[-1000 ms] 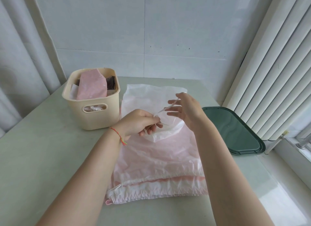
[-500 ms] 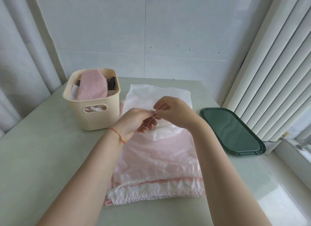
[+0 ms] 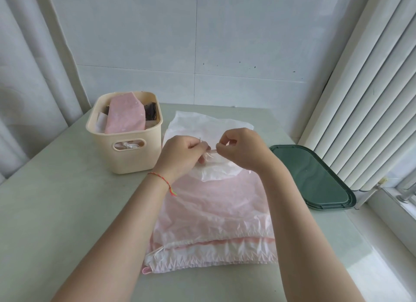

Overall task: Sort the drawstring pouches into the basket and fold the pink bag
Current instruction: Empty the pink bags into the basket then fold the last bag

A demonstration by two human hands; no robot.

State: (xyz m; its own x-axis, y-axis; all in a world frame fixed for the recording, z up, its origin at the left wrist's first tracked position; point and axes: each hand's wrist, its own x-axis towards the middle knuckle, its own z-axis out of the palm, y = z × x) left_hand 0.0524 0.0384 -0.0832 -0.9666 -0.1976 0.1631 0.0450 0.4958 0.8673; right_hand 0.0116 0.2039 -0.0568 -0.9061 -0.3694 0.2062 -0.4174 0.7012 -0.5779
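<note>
Pink bag [image 3: 211,214] lying flat at the counter's [image 3: 56,211] centre, gathered drawstring hem at 6 o'clock, white pouch [image 3: 216,169] resting on its far half. Left hand [image 3: 180,154] and right hand [image 3: 242,148] hovering over that pouch, both grips pinching a thin drawstring [image 3: 210,152] stretched between them (fingers curled tight). Cream basket [image 3: 126,153] sitting at 10 o'clock, holding a pink pouch [image 3: 126,115] and others. Green tray [image 3: 315,175] lying at 3 o'clock.
</note>
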